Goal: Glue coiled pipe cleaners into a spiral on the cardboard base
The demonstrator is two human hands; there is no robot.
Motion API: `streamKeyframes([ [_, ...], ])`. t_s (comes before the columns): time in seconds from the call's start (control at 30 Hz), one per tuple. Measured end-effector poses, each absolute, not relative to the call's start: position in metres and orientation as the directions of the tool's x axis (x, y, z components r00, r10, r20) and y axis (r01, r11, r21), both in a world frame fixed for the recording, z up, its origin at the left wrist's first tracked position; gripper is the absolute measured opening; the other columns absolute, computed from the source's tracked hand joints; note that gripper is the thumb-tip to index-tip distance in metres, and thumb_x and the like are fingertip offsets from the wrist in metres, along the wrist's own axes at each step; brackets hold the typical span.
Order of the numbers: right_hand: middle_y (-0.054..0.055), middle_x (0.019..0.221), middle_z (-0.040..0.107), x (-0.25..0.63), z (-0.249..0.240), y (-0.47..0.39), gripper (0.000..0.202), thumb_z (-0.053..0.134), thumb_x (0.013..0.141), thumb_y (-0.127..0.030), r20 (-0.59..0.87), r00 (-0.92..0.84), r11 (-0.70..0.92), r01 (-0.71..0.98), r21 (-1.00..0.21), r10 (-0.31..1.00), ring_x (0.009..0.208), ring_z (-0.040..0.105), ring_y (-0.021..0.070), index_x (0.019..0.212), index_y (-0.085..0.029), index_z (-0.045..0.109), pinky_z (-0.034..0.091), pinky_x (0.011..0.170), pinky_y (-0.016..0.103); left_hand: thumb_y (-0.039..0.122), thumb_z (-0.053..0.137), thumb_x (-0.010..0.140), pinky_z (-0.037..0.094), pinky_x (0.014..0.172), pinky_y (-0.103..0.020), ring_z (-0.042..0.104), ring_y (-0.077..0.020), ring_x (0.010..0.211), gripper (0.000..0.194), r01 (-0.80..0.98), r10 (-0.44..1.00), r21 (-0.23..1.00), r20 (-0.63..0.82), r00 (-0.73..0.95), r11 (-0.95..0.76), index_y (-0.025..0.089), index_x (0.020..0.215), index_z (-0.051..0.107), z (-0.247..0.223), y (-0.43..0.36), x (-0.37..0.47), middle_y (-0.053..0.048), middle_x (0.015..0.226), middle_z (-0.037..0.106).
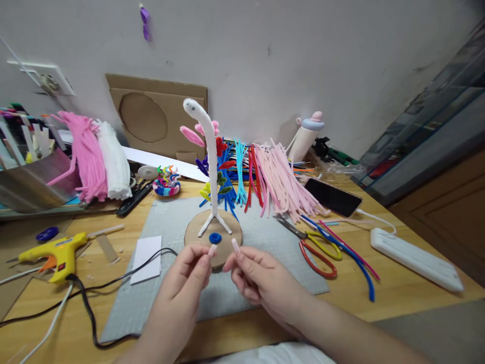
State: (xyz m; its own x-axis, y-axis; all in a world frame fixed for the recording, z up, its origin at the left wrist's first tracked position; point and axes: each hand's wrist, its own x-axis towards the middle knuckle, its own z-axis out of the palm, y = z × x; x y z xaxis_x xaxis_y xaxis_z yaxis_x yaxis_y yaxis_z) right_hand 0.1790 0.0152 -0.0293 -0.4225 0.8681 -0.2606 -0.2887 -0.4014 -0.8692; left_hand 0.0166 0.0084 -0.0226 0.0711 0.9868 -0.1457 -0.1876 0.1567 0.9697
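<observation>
Sticks (29,138) crowd the shiny holder (40,182) — left hand (190,273) and right hand (259,277) each pinch a short pale piece (235,246).

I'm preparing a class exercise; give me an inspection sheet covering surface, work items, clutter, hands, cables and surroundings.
Surface: light wooden table, grey rectangular mat on it.
Work items: curved white fuzzy stem upright on a round brown disc; blue coil there too.
Clutter: yellow plastic glue gun, left; metal scissors with red and yellow handles, right.
Hands: left hand and right hand each pinch a small pale strip.
Cables: black cord reaching the mat.
Surroundings: grey wall, brown cardboard against it.
</observation>
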Motion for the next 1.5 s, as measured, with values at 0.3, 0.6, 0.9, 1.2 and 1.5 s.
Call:
streamKeyframes([
  [0.3,-0.006,0.055,0.042,0.173,-0.031,0.016,0.031,0.050,0.091,-0.047,-0.064,-0.371,-0.119,-0.126,-0.985,0.927,0.050,0.034,0.0078,0.086,-0.017,0.055,0.025,0.049,0.022,0.041,0.076,0.066,0.044,0.062,-0.021,0.056,-0.0125,0.071,0.031,-0.119,0.985,0.977,-0.171,0.035,0.174,0.017,0.074,0.058,-0.006,0.016,0.029,0.000,0.072,0.062],
  [0.6,-0.005,0.061,0.039,0.171,-0.027,0.015,0.029,0.052,0.089,-0.040,-0.017,-0.369,-0.041,-0.056,-0.998,0.929,0.058,0.034,0.0099,0.070,-0.018,0.052,0.029,0.055,0.024,0.043,0.078,0.061,0.042,0.054,-0.019,0.054,-0.0094,0.059,0.036,-0.143,0.978,0.967,-0.208,0.022,0.209,0.017,0.077,0.060,-0.013,0.016,0.030,0.001,0.069,0.062],
  [0.9,-0.004,0.062,0.044,0.175,-0.030,0.014,0.031,0.051,0.091,-0.044,-0.049,-0.301,-0.066,-0.043,-0.997,0.952,0.057,0.038,0.0094,0.077,-0.017,0.053,0.031,0.054,0.022,0.037,0.072,0.068,0.043,0.056,-0.021,0.056,-0.0121,0.062,0.023,0.000,0.983,0.985,-0.172,0.066,0.172,0.017,0.069,0.060,-0.017,0.015,0.027,0.001,0.065,0.063],
  [1.2,-0.007,0.053,0.044,0.171,-0.028,0.018,0.033,0.059,0.083,-0.047,-0.184,-0.338,-0.274,-0.242,-0.931,0.923,0.043,0.029,0.0048,0.071,-0.018,0.049,0.019,0.040,0.020,0.034,0.070,0.070,0.049,0.063,-0.024,0.061,-0.0151,0.067,0.019,-0.057,0.985,0.986,-0.149,0.085,0.154,0.017,0.075,0.063,-0.016,0.013,0.029,0.000,0.067,0.064],
  [1.5,-0.008,0.049,0.045,0.171,-0.028,0.017,0.027,0.063,0.078,-0.039,-0.305,-0.379,-0.443,-0.360,-0.821,0.874,0.039,0.026,0.0030,0.071,-0.018,0.049,0.014,0.037,0.018,0.017,0.051,0.086,0.047,0.067,-0.022,0.060,-0.0131,0.077,0.010,0.339,0.945,0.885,0.268,0.187,-0.318,0.020,0.081,0.059,-0.030,0.005,0.020,-0.002,0.083,0.061],
])
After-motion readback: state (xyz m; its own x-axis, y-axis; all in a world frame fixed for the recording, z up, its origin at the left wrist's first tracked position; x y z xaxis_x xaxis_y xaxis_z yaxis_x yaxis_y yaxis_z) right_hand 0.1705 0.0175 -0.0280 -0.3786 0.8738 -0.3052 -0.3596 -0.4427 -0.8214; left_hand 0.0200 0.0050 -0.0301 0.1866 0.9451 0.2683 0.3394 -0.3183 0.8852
